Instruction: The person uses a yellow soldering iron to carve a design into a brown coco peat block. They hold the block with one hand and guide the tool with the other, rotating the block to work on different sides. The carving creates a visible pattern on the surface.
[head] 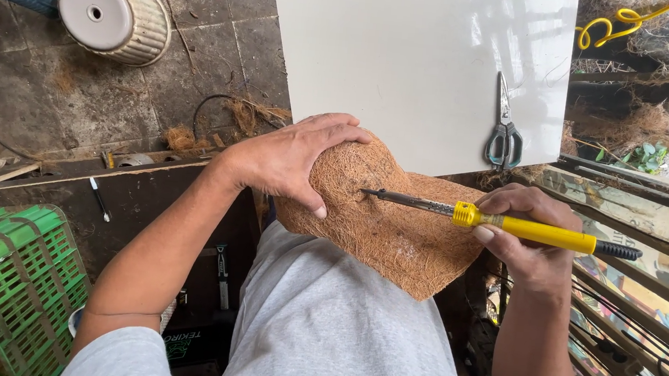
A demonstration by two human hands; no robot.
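My left hand [292, 159] lay spread over the coir liner [384, 225], fingers pressing its domed top, at the near edge of the white board [412, 56]. My right hand [522, 239] was wrapped tight round the yellow iron [511, 224], tip touching the liner's middle. Scissors [504, 131] lay near the board's right edge, well apart. The rest of the board was bare. Green crate [15, 280] far left, railing [638, 266] close on the right.

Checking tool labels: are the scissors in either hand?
No. The scissors lie apart on the white board, while the right hand holds a yellow tool and the left hand rests on the coir piece.
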